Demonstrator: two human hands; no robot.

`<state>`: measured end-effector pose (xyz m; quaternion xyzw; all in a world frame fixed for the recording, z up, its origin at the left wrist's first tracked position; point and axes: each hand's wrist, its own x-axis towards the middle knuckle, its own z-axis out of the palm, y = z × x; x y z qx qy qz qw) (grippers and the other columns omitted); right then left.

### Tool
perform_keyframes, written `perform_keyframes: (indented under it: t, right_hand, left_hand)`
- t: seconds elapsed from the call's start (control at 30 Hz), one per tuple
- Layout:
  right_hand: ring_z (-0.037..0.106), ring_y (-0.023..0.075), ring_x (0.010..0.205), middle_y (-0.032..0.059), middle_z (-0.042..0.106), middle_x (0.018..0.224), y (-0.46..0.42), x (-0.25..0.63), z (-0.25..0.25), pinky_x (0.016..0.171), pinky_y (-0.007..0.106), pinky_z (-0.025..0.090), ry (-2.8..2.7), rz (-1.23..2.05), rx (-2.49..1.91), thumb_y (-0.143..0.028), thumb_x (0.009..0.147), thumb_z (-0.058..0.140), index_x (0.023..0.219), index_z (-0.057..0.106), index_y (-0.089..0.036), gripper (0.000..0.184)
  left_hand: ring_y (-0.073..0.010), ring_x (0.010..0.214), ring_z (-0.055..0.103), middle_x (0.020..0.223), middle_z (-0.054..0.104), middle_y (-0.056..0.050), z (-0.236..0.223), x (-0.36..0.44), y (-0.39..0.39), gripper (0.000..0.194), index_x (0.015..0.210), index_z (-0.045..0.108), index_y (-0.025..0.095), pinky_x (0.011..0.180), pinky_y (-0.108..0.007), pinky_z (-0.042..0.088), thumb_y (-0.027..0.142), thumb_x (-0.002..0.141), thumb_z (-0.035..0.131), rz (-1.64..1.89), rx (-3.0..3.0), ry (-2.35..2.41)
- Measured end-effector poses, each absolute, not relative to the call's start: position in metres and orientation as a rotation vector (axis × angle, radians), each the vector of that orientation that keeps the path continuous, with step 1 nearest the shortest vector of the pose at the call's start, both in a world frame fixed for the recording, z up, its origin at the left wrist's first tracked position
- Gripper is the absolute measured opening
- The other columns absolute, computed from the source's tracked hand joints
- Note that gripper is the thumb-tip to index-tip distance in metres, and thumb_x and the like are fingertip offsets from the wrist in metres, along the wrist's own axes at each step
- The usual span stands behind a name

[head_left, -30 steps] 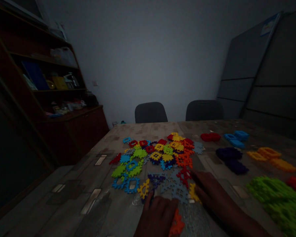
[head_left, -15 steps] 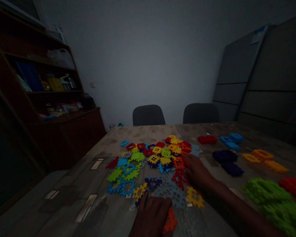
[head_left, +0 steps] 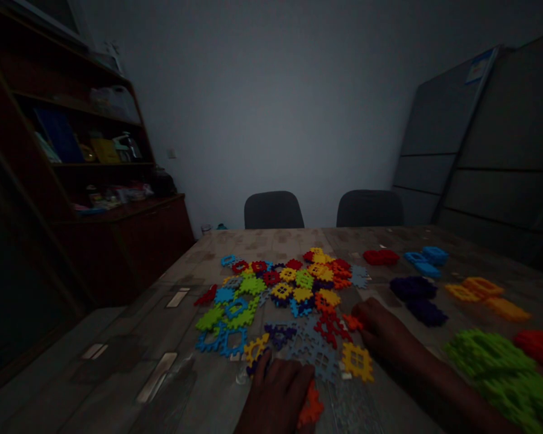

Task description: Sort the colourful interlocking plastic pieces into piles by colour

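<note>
A loose pile of interlocking plastic puzzle pieces (head_left: pixel 283 295) in red, yellow, blue, green and orange lies on the patterned table (head_left: pixel 131 361). My right hand (head_left: pixel 382 328) sits at the pile's right edge, its fingers closed on a small orange piece (head_left: pixel 353 323). My left hand (head_left: pixel 278 399) rests palm down at the near side. A yellow triangular piece (head_left: pixel 256 349) lies just past its fingertips, and an orange piece (head_left: pixel 311 408) touches its right side, partly hidden. A yellow square piece (head_left: pixel 357 361) lies below my right hand.
Sorted heaps stand right of the pile: red (head_left: pixel 381 257), blue (head_left: pixel 428 258), dark purple (head_left: pixel 414 289), yellow-orange (head_left: pixel 484 290) and green (head_left: pixel 489 361). Two dark chairs (head_left: pixel 274 211) stand behind the table. A wooden shelf unit (head_left: pixel 72 150) stands at left.
My right hand has moved right and nearer me, away from the pile, with a small orange piece at its fingertips. My left hand has barely moved.
</note>
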<state>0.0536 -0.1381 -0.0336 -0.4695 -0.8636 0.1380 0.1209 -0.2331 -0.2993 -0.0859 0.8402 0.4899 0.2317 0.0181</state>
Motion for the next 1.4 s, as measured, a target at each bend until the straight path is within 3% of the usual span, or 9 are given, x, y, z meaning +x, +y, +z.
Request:
perform_keyframes:
  t: [0.13,0.23,0.37,0.47,0.53,0.7,0.83,1.0,1.4]
  right_hand:
    - [0.067,0.0228,0.092,0.0080,0.067,0.107,-0.142,0.056,-0.036,0.078,0.031,0.052,-2.501,0.439,-1.361,-0.016,0.084,0.058,0.107,0.070,-0.022,0.026]
    - [0.067,0.0260,0.101,0.0102,0.069,0.112,-0.141,0.053,-0.034,0.086,0.036,0.052,-2.502,0.420,-1.345,-0.020,0.088,0.058,0.112,0.071,-0.021,0.028]
    - [0.060,0.0310,0.120,0.0131,0.068,0.128,-0.140,0.035,-0.025,0.099,0.044,0.047,-2.532,0.311,-1.319,-0.027,0.094,0.059,0.125,0.070,-0.022,0.033]
    - [0.059,0.0298,0.122,0.0124,0.067,0.129,-0.141,0.011,-0.019,0.100,0.043,0.046,-2.591,0.214,-1.306,-0.025,0.096,0.062,0.116,0.073,-0.021,0.023]
    - [0.061,0.0283,0.119,0.0099,0.069,0.124,-0.140,-0.006,-0.017,0.100,0.045,0.047,-2.631,0.151,-1.325,-0.028,0.098,0.066,0.108,0.073,-0.019,0.015]
    - [0.066,0.0251,0.115,0.0069,0.070,0.126,-0.132,-0.028,-0.014,0.101,0.049,0.054,-2.671,0.013,-1.407,-0.038,0.102,0.070,0.113,0.071,-0.019,0.022]
    - [0.068,0.0240,0.112,0.0067,0.072,0.124,-0.126,-0.024,-0.011,0.100,0.048,0.056,-2.721,-0.027,-1.406,-0.038,0.102,0.070,0.111,0.072,-0.019,0.021]
    - [0.068,0.0246,0.113,0.0064,0.071,0.123,-0.119,-0.015,-0.006,0.099,0.048,0.056,-2.747,-0.024,-1.391,-0.037,0.102,0.070,0.113,0.071,-0.019,0.021]
    - [0.064,0.0295,0.123,0.0099,0.064,0.140,-0.095,-0.018,-0.005,0.105,0.055,0.053,-2.815,0.070,-1.459,-0.044,0.100,0.072,0.136,0.064,-0.022,0.043]
  left_hand:
    - [-0.0281,0.113,0.073,0.123,0.077,-0.004,-0.084,-0.221,-0.304,0.066,0.143,0.057,0.032,0.119,-0.055,0.041,0.032,0.084,0.086,0.719,2.559,1.686]
    - [-0.0299,0.116,0.071,0.125,0.076,-0.006,-0.084,-0.216,-0.307,0.071,0.145,0.053,0.030,0.120,-0.062,0.040,0.022,0.081,0.083,0.700,2.532,1.698]
    - [-0.0307,0.116,0.071,0.124,0.076,-0.006,-0.082,-0.216,-0.307,0.076,0.146,0.052,0.029,0.122,-0.065,0.036,0.027,0.080,0.087,0.692,2.501,1.659]
    - [-0.0317,0.117,0.071,0.125,0.076,-0.007,-0.081,-0.218,-0.306,0.079,0.147,0.051,0.030,0.122,-0.068,0.035,0.030,0.078,0.087,0.696,2.465,1.629]
    - [-0.0314,0.118,0.071,0.128,0.076,-0.007,-0.083,-0.220,-0.305,0.078,0.149,0.049,0.029,0.122,-0.068,0.036,0.025,0.078,0.083,0.731,2.464,1.620]
    - [-0.0305,0.113,0.074,0.123,0.078,-0.008,-0.082,-0.231,-0.301,0.067,0.148,0.051,0.026,0.117,-0.063,0.047,0.023,0.084,0.070,0.897,2.506,1.620]
    - [-0.0288,0.124,0.071,0.138,0.073,-0.010,-0.064,-0.237,-0.304,0.059,0.150,0.051,0.027,0.116,-0.055,0.052,0.018,0.092,0.059,1.045,2.524,1.715]
    - [-0.0272,0.124,0.073,0.133,0.077,-0.008,-0.046,-0.237,-0.306,0.054,0.147,0.055,0.026,0.116,-0.059,0.052,0.014,0.095,0.052,1.072,2.442,1.819]
    - [-0.0290,0.120,0.076,0.130,0.079,-0.011,-0.038,-0.239,-0.306,0.051,0.141,0.063,0.022,0.112,-0.058,0.055,0.013,0.091,0.055,0.971,2.489,1.842]
